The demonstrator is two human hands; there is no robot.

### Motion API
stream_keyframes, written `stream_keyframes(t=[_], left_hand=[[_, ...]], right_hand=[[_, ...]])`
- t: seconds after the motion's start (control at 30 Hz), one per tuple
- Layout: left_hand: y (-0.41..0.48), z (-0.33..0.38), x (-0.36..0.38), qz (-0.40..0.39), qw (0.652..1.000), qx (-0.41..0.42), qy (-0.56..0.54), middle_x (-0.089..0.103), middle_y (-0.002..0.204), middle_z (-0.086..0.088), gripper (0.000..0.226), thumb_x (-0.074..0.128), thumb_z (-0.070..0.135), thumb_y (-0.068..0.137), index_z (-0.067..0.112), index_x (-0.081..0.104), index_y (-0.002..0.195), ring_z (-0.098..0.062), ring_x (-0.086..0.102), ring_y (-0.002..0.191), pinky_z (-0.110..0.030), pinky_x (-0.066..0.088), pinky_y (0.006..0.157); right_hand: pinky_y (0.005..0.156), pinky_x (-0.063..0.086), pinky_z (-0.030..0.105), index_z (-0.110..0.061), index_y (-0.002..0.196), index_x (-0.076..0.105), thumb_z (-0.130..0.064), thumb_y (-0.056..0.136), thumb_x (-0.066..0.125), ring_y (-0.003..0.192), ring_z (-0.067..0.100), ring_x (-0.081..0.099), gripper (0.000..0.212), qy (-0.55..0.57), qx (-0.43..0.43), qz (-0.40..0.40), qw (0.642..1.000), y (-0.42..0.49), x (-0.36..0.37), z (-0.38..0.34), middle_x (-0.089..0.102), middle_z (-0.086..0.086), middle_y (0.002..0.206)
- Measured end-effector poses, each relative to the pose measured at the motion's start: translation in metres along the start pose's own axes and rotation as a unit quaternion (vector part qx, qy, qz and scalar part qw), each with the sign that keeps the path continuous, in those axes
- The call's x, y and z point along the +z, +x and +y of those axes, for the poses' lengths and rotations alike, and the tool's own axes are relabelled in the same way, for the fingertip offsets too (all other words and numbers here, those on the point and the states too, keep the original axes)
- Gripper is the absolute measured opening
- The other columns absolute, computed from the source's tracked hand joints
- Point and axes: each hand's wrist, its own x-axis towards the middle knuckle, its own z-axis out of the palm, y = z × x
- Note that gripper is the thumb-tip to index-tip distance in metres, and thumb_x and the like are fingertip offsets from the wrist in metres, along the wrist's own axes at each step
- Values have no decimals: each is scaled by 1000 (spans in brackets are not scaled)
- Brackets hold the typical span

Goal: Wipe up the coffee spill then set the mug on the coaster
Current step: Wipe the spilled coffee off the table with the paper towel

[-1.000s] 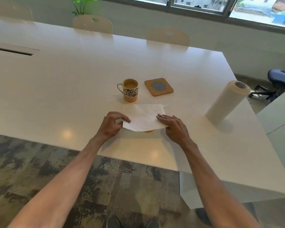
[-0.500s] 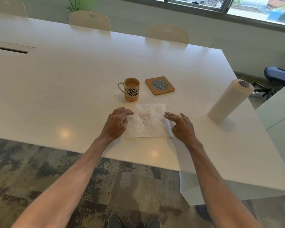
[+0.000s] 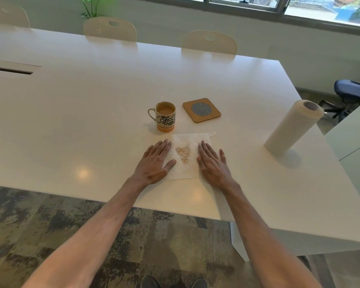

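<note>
Your left hand [image 3: 154, 163] and right hand [image 3: 212, 163] press flat, fingers straight, on the paper towel [image 3: 182, 173] blotting coffee [image 3: 183, 154]; mug [image 3: 165, 116] not yet on coaster [image 3: 201, 109]

- The left hand [image 3: 154, 163] lay flat, palm down, fingers straight and close together, pointing away from the body; its thumb [image 3: 170, 164] stretched toward the right hand
- The right hand [image 3: 213, 163] lay flat beside it, palm down, fingers straight; its little finger [image 3: 221, 154] splayed slightly outward
- The hands were apart, a gap between them; neither gripped anything; both pressed on a paper towel [image 3: 183, 140]
- The bare left forearm [image 3: 104, 221] and right forearm [image 3: 258, 225] reached forward, converging toward the hands; both wrists looked straight
</note>
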Motion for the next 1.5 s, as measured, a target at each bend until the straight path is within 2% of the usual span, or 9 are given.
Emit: stream_keyframes(t=[0.43, 0.6, 0.7, 0.8, 0.97, 1.13, 1.23, 1.37, 1.5], left_hand=[[2, 2, 10, 25, 1000, -10, 8, 4, 184, 5, 77, 35, 56, 111, 24, 9, 176, -13, -2, 170, -44, -3, 138], [7, 6, 10, 17, 1000, -23, -5, 3, 184, 5, 76, 38, 51, 112, 22, 8, 176, -13, -3, 170, -40, -4, 138], [9, 7, 10, 1, 1000, -15, -13, 0, 184, 6, 74, 36, 49, 113, 24, 6, 176, -11, -6, 169, -40, -4, 138], [11, 12, 10, -14, 1000, 8, -21, 0, 184, 7, 71, 35, 46, 114, 25, 7, 176, -10, -6, 169, -41, -2, 138], [10, 15, 4, -10, 995, 7, -97, 9, 184, 3, 77, 46, 30, 111, 22, 6, 176, -8, 1, 169, -37, -2, 138], [11, 16, -5, -58, 972, 0, -226, 18, 182, 7, 91, 44, 13, 105, 24, -16, 173, -5, 6, 168, -35, -4, 137], [17, 20, -9, -74, 949, -23, -305, 31, 178, 8, 85, 42, 17, 109, 29, -12, 174, -13, 17, 167, -41, 12, 137], [21, 24, -9, 56, 983, -21, -172, 43, 169, -4, 74, 52, 19, 106, 25, 20, 173, -29, 42, 154, -52, 36, 126], [22, 15, -6, 83, 994, 61, -33, 29, 175, -3, 65, 60, 34, 108, 29, 35, 168, -28, 25, 163, -52, 27, 132]], right_hand=[[137, -8, 47, -17, 173, 25, -30, 115, 41, 168, 9, 10, 62, 24, 1, 19, 1000, 16, -16, -6, 17, -2, 182], [137, -6, 37, -15, 175, 4, -43, 118, 28, 169, 12, -6, 68, 88, 13, -18, 996, 17, -5, -23, -4, 1, 184], [138, -2, 40, -13, 174, -4, -64, 111, 35, 169, 15, -10, 90, 61, 13, -23, 998, 16, 4, -32, -11, 2, 182], [138, 1, 39, -14, 175, -1, -60, 110, 46, 169, 14, -5, 93, 80, -19, -31, 996, 20, 4, -44, -5, 2, 183], [137, 2, 34, -16, 175, -1, -41, 107, 59, 169, 14, 2, 94, 145, -48, -55, 987, 22, -1, -49, 2, 3, 184], [138, -1, 38, -14, 175, -4, -61, 103, 63, 169, 12, -5, 108, 107, -72, -61, 990, 21, 0, -51, -3, 2, 184], [138, 1, 39, -15, 175, 0, -56, 100, 69, 169, 12, -1, 110, 105, -79, -64, 989, 21, -1, -56, 1, 2, 184], [138, 9, 42, -23, 175, 20, -30, 104, 66, 169, 20, 16, 85, 154, -59, -50, 985, 20, -6, -58, 22, 5, 181], [125, 35, 44, -35, 168, 39, -14, 107, 58, 153, 33, 45, 67, 158, -54, -40, 985, 15, -12, -46, 48, 10, 169]])
